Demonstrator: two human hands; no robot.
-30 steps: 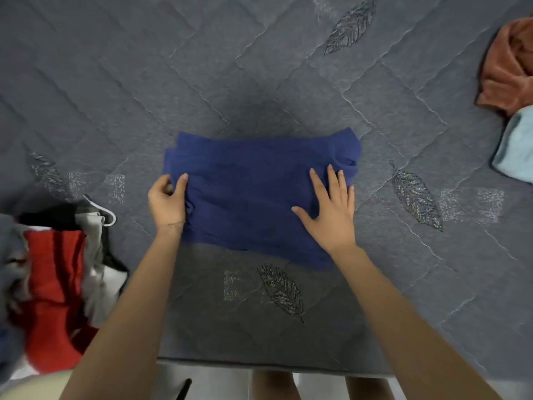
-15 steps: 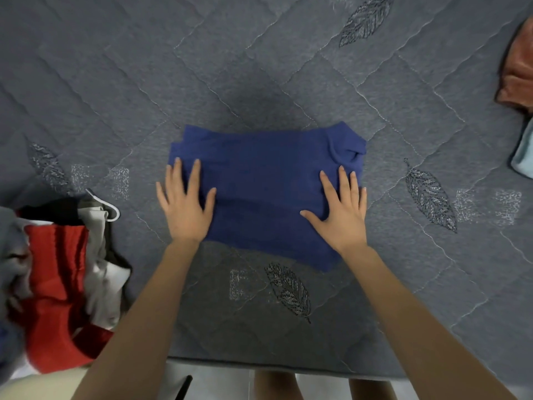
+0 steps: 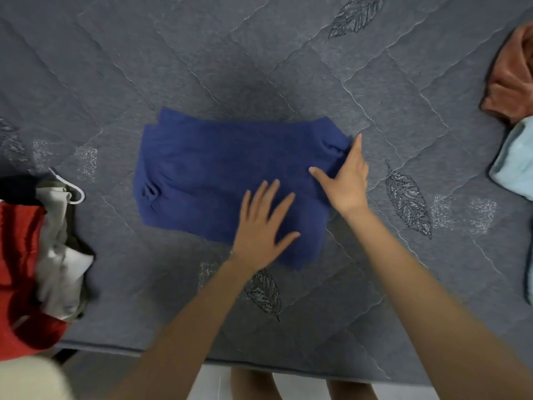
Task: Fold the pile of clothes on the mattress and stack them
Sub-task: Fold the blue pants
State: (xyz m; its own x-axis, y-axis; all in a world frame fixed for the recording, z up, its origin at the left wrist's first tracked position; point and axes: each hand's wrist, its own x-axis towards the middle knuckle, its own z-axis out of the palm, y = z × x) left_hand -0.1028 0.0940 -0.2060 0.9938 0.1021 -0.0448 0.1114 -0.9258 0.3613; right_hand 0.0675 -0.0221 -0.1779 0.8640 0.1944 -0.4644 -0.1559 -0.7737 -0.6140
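Observation:
A dark blue garment [image 3: 219, 180] lies folded into a wide rectangle in the middle of the grey quilted mattress [image 3: 259, 67]. My left hand [image 3: 264, 226] rests flat on its near right part, fingers spread and straight. My right hand [image 3: 347, 180] is at the garment's right edge, turned on its side; the thumb lies on the cloth and the straight fingers run along the bunched edge. The unfolded pile [image 3: 31, 264] of red, grey-white and black clothes sits at the left edge of the mattress.
A rust-orange garment [image 3: 512, 79] and a light blue one [image 3: 514, 163] lie at the right edge of view. The mattress's near edge [image 3: 288, 368] runs across the bottom, with my legs and pale floor below it.
My left hand slid from the garment's left side to its near right part. My right hand shifted outward to the right edge and turned on its side.

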